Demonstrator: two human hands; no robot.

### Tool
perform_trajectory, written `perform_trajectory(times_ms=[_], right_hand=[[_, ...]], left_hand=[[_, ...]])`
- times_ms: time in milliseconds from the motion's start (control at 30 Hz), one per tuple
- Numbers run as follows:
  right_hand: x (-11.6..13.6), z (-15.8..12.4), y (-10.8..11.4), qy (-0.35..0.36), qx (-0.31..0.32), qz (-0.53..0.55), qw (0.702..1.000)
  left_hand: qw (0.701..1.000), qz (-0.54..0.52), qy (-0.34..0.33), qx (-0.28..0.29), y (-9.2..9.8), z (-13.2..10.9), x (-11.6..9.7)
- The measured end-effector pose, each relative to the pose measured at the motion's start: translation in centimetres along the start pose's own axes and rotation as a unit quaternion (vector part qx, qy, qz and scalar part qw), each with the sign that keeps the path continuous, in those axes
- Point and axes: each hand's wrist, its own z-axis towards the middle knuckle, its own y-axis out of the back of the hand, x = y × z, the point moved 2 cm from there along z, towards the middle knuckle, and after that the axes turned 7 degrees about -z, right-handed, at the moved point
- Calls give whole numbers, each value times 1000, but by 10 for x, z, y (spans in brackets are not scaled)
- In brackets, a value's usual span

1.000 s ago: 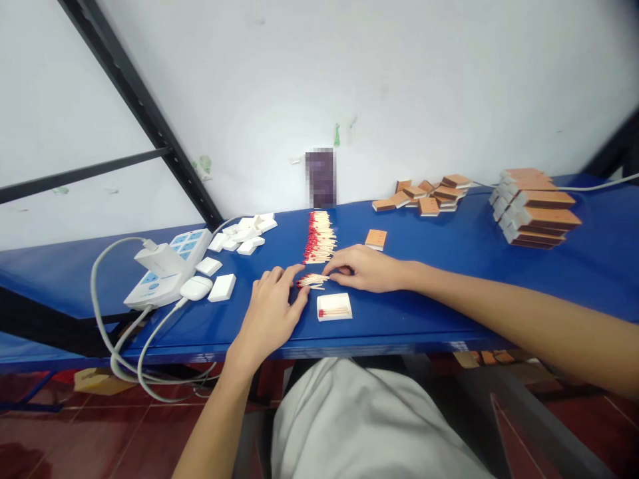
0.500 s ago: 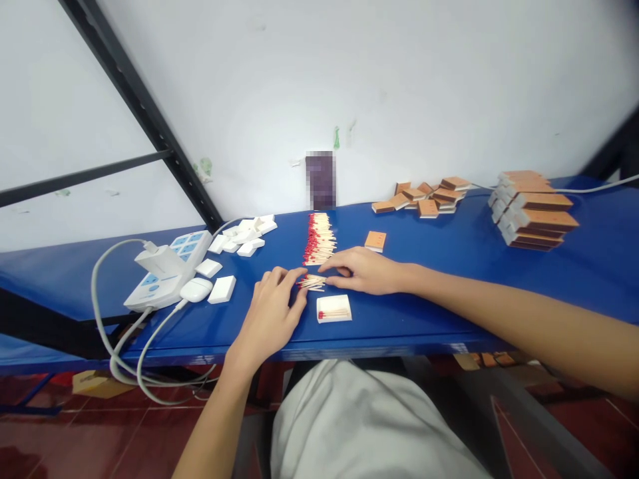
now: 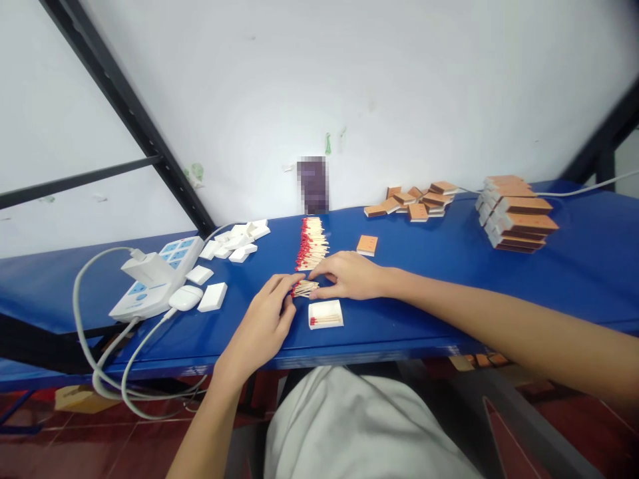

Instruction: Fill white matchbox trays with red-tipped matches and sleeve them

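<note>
A small bunch of matches (image 3: 305,288) lies on the blue tabletop, pinched between my two hands. My left hand (image 3: 267,314) has its thumb and fingertips at the red heads. At the plain wooden ends, the thumb and forefinger of my right hand (image 3: 349,275) press in from the other side. Just below the bunch sits a white matchbox tray (image 3: 333,308) with a few matches along its lower side, heads to the left. Beyond my fingers, a long row of loose matches (image 3: 313,243) stretches toward the wall, heads mostly left.
White matchbox trays (image 3: 242,239) are heaped at left, beside a power strip (image 3: 150,293) with plugs and looping cables. One orange matchbox (image 3: 367,245) lies past my right hand. Further right are a loose pile of matchboxes (image 3: 418,211) and a neat stack (image 3: 519,216).
The matches between my hands are now lined up more evenly, with their heads closer together. The view has shifted slightly, moving everything a little left and down.
</note>
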Motion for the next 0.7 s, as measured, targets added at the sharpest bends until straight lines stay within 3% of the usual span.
perform_trajectory(times_ms=[300, 700], right_hand=[[0, 2, -1, 0, -12, 2, 1000], [-4, -7, 4, -28, -23, -12, 999]], left_hand=[[1000, -12, 1, 3, 1, 0, -4], [999, 51, 1, 9, 1, -2, 0]])
